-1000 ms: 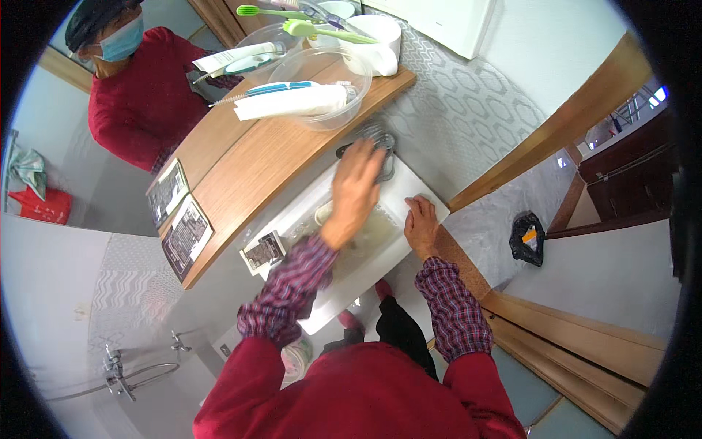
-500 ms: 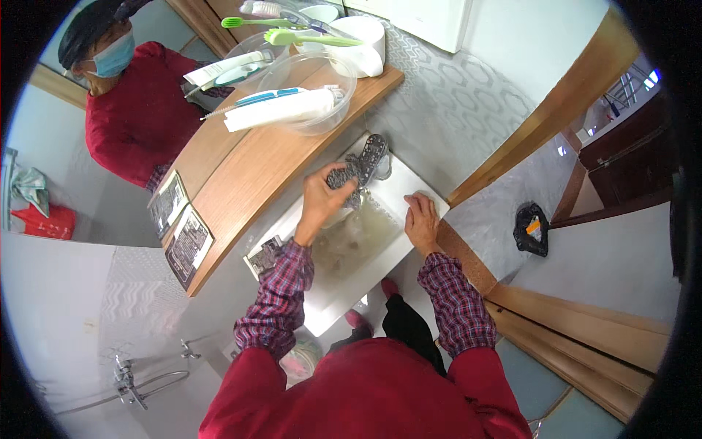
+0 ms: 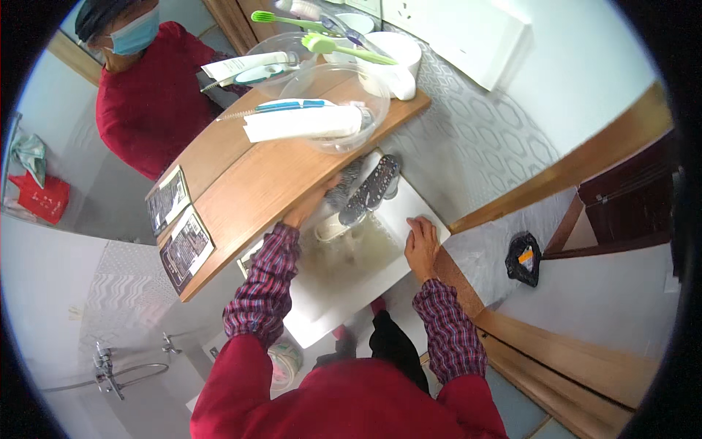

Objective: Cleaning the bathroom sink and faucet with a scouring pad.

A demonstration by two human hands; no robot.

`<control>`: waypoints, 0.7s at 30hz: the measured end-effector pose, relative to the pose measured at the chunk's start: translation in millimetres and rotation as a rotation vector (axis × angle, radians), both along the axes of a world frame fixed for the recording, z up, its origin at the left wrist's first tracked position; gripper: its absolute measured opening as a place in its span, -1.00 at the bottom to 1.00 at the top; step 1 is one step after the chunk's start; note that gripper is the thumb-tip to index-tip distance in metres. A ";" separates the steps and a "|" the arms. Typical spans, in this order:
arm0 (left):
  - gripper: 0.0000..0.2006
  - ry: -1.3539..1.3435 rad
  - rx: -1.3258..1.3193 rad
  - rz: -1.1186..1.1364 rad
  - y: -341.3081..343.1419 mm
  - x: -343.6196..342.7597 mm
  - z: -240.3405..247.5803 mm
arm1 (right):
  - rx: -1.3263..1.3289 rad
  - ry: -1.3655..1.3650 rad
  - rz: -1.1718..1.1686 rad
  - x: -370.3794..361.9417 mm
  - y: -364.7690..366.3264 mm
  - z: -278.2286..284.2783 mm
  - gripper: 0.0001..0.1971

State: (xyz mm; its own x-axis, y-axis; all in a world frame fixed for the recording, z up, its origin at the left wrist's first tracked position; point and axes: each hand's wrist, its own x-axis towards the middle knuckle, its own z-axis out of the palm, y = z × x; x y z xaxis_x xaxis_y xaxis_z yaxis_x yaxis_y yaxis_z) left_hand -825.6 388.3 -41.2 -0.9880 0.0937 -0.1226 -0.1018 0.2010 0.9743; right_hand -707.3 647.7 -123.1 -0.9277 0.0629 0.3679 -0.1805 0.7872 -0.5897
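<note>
My left hand (image 3: 308, 208) reaches under the shelf's edge, at the left side of the sink's back. Its fingers are partly hidden and appear closed at a grey, fuzzy-looking thing (image 3: 341, 192), whose kind I cannot make out. Beside that thing, a long dark piece with pale specks (image 3: 371, 190), tap-like in shape, reaches over the white sink (image 3: 322, 320). Cloudy water (image 3: 347, 256) lies in the basin, with a pale rounded thing (image 3: 331, 229) at its back left. My right hand (image 3: 421, 247) rests on the sink's right rim, fingers extended and holding nothing.
Above the sink's left part juts a wooden shelf (image 3: 241, 190), bearing clear plastic tubs (image 3: 376, 121), a white tube (image 3: 303, 123), toothbrushes and a white cup (image 3: 398, 55). A mirror stands behind it. Right of the sink are a wooden frame (image 3: 563, 164) and a black bag (image 3: 523, 267) on the floor.
My left hand has moved left and down from the speckled piece, partly under the shelf's edge. More of that piece shows now. The view has shifted; my right hand stays on the rim.
</note>
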 end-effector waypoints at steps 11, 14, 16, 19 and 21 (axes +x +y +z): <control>-0.78 0.205 -0.014 -0.476 54.5 -73.0 -115.0 | 0.011 -0.012 -0.014 -4.7 -0.5 -4.8 -0.68; -0.72 -0.092 0.145 -0.480 83.0 -56.3 -69.2 | 0.043 0.011 -0.058 -4.2 11.4 -13.6 -0.66; -0.77 -0.077 0.204 -0.399 84.3 -53.2 -42.2 | 0.015 -0.019 -0.057 -3.1 12.2 -12.2 -0.66; -0.77 0.130 0.321 -0.230 73.5 -72.0 -40.0 | -0.019 -0.013 -0.059 -5.9 5.0 -10.5 -0.67; -0.77 -0.020 0.449 -0.403 81.1 -70.2 -13.6 | 0.037 -0.044 -0.066 -6.6 13.5 -6.4 -0.69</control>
State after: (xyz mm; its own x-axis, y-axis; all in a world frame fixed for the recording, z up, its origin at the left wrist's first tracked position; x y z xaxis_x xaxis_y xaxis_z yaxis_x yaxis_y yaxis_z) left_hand -895.8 469.4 -54.7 -0.8618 0.5072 -0.0026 -0.1223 -0.2030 0.9715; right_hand -713.9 661.3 -129.5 -0.9375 0.1113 0.3298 -0.1019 0.8182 -0.5658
